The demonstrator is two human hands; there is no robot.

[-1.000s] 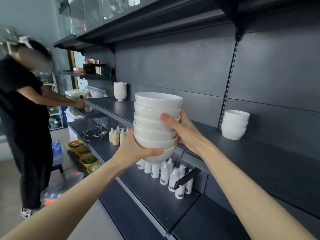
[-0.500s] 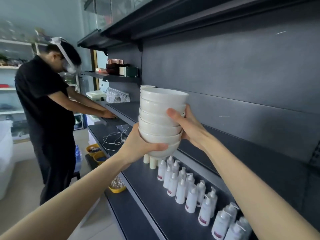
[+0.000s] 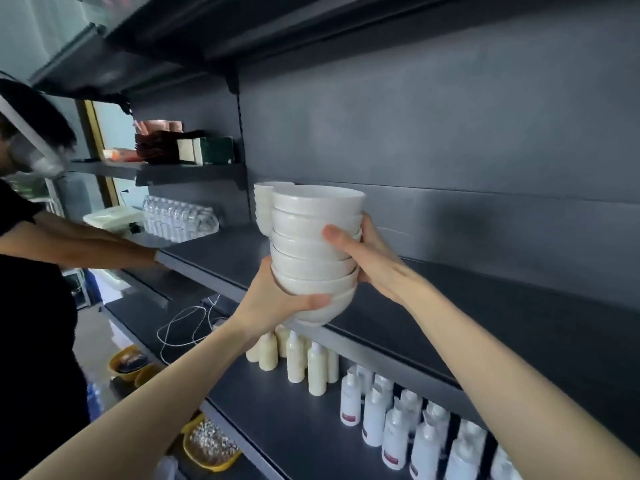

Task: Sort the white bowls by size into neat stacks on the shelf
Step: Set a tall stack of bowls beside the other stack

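I hold a tall stack of several white bowls (image 3: 313, 252) in the air over the front edge of the dark shelf (image 3: 450, 327). My left hand (image 3: 277, 303) cups the stack from below on its left, thumb across the lowest bowls. My right hand (image 3: 367, 258) presses its right side, thumb on the middle bowls. Behind the stack a second stack of white bowls (image 3: 264, 206) stands on the shelf, mostly hidden.
Another person (image 3: 38, 271) in black stands at the left, reaching an arm onto the same shelf. Water bottles (image 3: 180, 220) sit at its far left. White and cream bottles (image 3: 381, 410) crowd the lower shelf. Yellow trays (image 3: 207, 448) lie below.
I have carried the bowl stack leftward along the shelf and closer to the standing stack. The view has swung left, so the person is nearer the frame's edge.
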